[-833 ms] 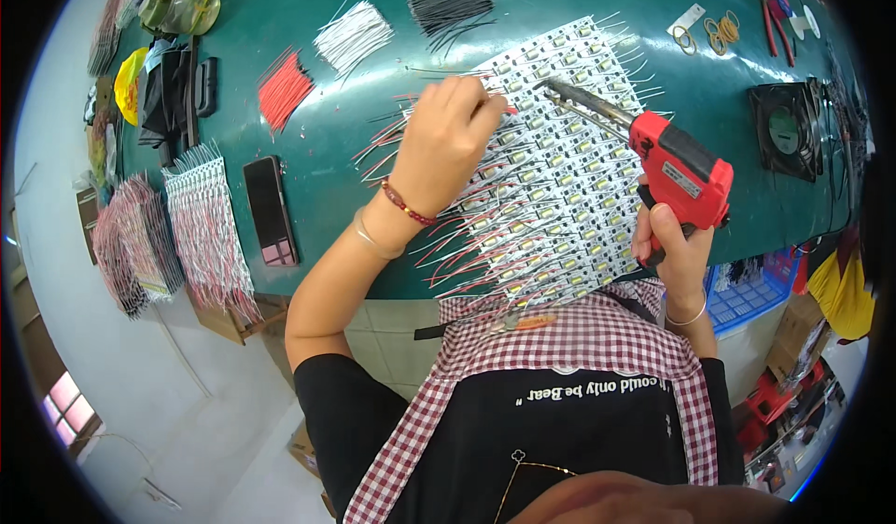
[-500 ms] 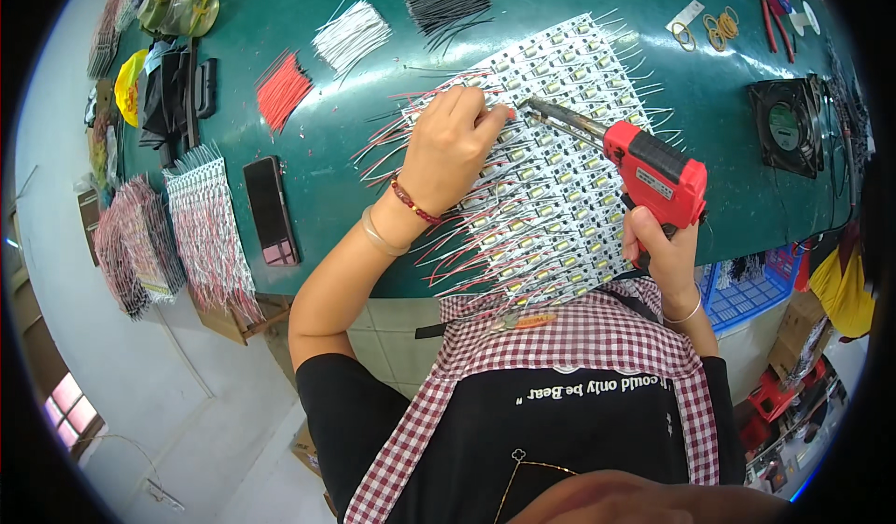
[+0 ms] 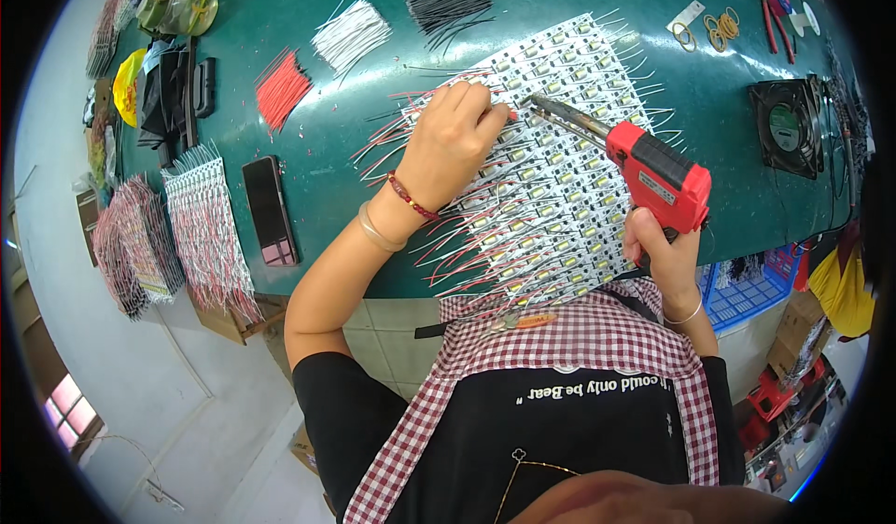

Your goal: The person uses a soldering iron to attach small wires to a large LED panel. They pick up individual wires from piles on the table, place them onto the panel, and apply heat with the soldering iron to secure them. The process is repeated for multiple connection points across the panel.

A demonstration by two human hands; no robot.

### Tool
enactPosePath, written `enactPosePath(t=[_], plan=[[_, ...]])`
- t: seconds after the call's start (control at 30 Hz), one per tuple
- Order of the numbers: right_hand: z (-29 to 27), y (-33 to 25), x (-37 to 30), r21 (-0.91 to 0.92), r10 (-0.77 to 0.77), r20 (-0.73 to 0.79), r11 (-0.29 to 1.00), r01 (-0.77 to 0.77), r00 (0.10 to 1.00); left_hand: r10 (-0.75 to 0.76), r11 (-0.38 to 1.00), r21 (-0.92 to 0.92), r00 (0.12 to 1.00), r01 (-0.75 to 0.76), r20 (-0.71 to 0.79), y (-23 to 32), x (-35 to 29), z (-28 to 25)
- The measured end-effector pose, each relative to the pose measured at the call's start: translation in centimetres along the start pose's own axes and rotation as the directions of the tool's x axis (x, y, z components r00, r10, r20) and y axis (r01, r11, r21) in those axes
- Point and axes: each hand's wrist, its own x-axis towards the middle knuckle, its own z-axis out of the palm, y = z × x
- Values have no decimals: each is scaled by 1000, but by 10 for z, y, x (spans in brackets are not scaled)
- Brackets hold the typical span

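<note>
A large white LED circuit board panel (image 3: 560,197), its strips side by side, lies on the green table. Red, black and white wires stick out along its left edge, pale ones along its right. My left hand (image 3: 453,132) rests over the upper left part of the panel, thumb and fingers pinched together; what is between them is hidden. My right hand (image 3: 661,249) is wrapped round the handle of a red and black soldering gun (image 3: 658,174). The gun's dark tip points left, close to the left thumb and over the panel; whether it touches is not clear.
Bundles of red wires (image 3: 283,90), white wires (image 3: 352,36) and black wires (image 3: 448,3) lie beyond the panel. A phone (image 3: 269,211) and wired panels (image 3: 213,230) are at left. At right are a black fan (image 3: 787,127), pliers (image 3: 774,20) and rubber bands (image 3: 721,28).
The soldering gun's body has shifted slightly right and its tip slightly up. My left hand stays pinched at nearly the same spot on the panel.
</note>
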Motion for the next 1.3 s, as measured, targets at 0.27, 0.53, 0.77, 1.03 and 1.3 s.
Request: enactPosePath(t=[0.27, 0.53, 0.77, 1.03, 1.3], plan=[[-2, 2, 1, -23, -19, 31, 1000, 19, 999, 5, 999, -40, 1000, -6, -29, -3, -2, 2], [-2, 3, 0, -88, 24, 20, 996, -22, 1000, 19, 999, -26, 1000, -19, 18, -1, 1, 0], [-1, 3, -4, 21, 8, -47, 1000, -7, 999, 22, 1000, -9, 999, -22, 26, 0, 0, 0], [-1, 7, -1, -89, 0, 17, 996, 1, 1000, 28, 1000, -13, 999, -28, 15, 1, 0, 1], [-8, 7, -7, -21, -40, 9, 999, 40, 999, 35, 999, -2, 999, -35, 24, 3, -1, 0]])
